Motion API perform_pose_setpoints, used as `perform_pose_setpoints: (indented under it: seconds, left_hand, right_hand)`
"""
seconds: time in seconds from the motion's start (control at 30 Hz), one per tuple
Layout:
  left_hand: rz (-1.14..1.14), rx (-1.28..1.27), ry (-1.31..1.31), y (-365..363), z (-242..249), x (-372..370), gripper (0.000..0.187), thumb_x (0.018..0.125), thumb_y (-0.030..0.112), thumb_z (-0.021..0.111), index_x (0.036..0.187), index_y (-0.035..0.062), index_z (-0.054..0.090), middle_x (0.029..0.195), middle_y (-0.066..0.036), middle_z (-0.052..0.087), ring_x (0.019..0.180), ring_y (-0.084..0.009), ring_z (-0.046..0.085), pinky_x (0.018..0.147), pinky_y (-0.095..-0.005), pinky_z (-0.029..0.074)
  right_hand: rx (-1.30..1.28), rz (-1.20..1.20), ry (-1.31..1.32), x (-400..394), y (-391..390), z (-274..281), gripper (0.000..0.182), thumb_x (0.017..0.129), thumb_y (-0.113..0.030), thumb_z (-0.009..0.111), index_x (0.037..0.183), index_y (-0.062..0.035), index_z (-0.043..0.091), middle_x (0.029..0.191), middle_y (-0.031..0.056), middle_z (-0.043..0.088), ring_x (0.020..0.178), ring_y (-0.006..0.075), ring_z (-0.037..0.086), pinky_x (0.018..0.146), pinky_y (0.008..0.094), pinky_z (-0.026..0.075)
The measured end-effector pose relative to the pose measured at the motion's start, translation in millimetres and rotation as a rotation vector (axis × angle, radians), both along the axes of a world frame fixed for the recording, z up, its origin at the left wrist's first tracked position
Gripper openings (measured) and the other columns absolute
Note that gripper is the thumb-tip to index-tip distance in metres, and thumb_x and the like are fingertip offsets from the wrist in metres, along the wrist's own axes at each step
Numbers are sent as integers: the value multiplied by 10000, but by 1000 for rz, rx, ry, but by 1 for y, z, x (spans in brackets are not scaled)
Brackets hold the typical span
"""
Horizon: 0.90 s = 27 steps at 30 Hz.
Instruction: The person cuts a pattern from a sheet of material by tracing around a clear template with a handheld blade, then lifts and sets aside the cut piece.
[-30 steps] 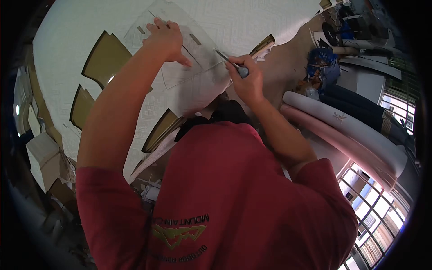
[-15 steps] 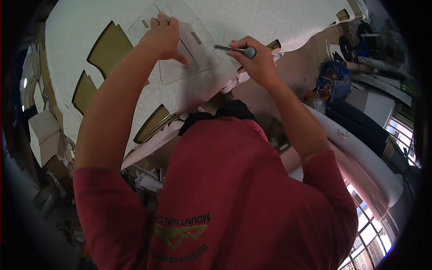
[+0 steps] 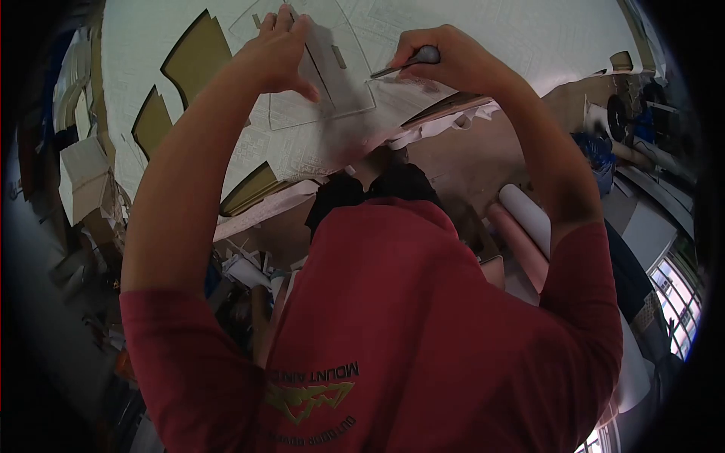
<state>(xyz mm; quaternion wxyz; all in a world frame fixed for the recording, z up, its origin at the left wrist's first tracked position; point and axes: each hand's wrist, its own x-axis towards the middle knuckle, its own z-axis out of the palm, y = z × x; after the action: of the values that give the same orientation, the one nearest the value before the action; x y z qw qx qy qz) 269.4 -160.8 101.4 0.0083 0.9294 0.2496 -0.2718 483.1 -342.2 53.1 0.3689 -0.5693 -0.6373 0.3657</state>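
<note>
A clear plastic template [image 3: 332,72] lies on a sheet of white patterned material [image 3: 468,30] spread over the table. My left hand [image 3: 276,53] presses flat on the template, fingers spread. My right hand [image 3: 445,60] grips a grey-handled cutting knife [image 3: 404,64], its blade tip at the template's right edge. My red shirt fills the lower half of the view.
Brown table shows through several cut-out holes [image 3: 192,57] in the white sheet at the left. Rolls of material [image 3: 525,219] lie on the floor to the right. Cardboard boxes [image 3: 87,177] and scraps crowd the left side. Windows [image 3: 676,294] are at the far right.
My right hand has drawn the knife up along the template's right edge. My left hand stays pressed on the template. The view has shifted so the work sits higher in frame.
</note>
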Motion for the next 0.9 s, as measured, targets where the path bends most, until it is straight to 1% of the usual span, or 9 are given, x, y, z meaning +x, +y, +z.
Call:
perform_pose_setpoints:
  seconds: [0.17, 0.3, 0.47, 0.6, 0.7, 0.77, 0.8, 0.87, 0.9]
  left_hand:
    - [13, 3, -13, 0, -1, 0, 1373, 532, 493, 1009, 1612, 71, 274, 1713, -274, 158, 1577, -472, 192, 1225, -548, 369]
    - [44, 0, 15, -2, 2, 4, 1375, 532, 482, 1011, 1615, 73, 268, 1715, -269, 154, 1579, -466, 190, 1218, -546, 383]
    - [43, 3, 21, -5, 6, 6, 1389, 524, 477, 1014, 1619, 72, 261, 1714, -272, 150, 1583, -451, 189, 1217, -545, 391]
    - [38, 13, 30, -4, 5, 7, 1394, 527, 476, 1013, 1622, 68, 252, 1713, -277, 143, 1585, -448, 185, 1218, -546, 391]
    - [40, 2, 23, -5, 5, 7, 1395, 530, 470, 1014, 1623, 63, 249, 1711, -284, 142, 1585, -453, 180, 1217, -544, 392]
    - [33, 13, 17, -4, 3, 6, 1388, 529, 464, 1017, 1618, 62, 256, 1710, -286, 144, 1584, -455, 179, 1218, -542, 392]
    - [35, 15, 20, -5, 5, 6, 1388, 529, 464, 1017, 1618, 62, 256, 1710, -286, 144, 1584, -455, 179, 1218, -542, 392]
    - [42, -7, 27, -6, 8, 9, 1379, 531, 462, 1017, 1613, 59, 262, 1708, -290, 144, 1584, -457, 178, 1218, -541, 392]
    - [35, -7, 28, -7, 8, 9, 1379, 531, 462, 1017, 1613, 59, 262, 1708, -290, 144, 1584, -457, 178, 1218, -541, 392]
  right_hand:
    - [-31, 185, -117, 8, 19, 12, 126, 865, -97, 801, 968, -70, 734, 848, 41, 732, 775, 216, 661, 754, 363, 506]
    - [-73, 228, -105, 9, 24, 16, 118, 864, -91, 796, 963, -74, 735, 843, 43, 734, 766, 219, 665, 746, 372, 504]
    - [17, 240, -161, 7, 27, 14, 121, 865, -94, 790, 965, -74, 725, 852, 62, 744, 781, 264, 684, 756, 397, 515]
    - [-19, 246, -159, 5, 27, 10, 129, 864, -92, 790, 968, -73, 717, 862, 68, 748, 788, 284, 689, 758, 399, 521]
    - [20, 189, -37, 2, 13, -12, 126, 886, -93, 788, 990, -73, 721, 841, 64, 736, 755, 244, 687, 722, 376, 524]
    - [-13, 105, 81, -1, 5, -22, 113, 922, -100, 777, 1022, -76, 731, 830, 50, 726, 727, 180, 673, 684, 343, 520]
    - [-11, 107, 83, -3, 3, -26, 113, 922, -100, 777, 1022, -76, 731, 830, 50, 726, 727, 180, 673, 684, 343, 520]
    - [-119, 35, 236, -5, -3, -32, 107, 947, -110, 768, 1045, -81, 737, 829, 37, 718, 734, 128, 655, 677, 311, 524]
    - [-119, 28, 238, -5, -5, -26, 107, 947, -110, 768, 1045, -81, 737, 829, 37, 718, 734, 128, 655, 677, 311, 524]
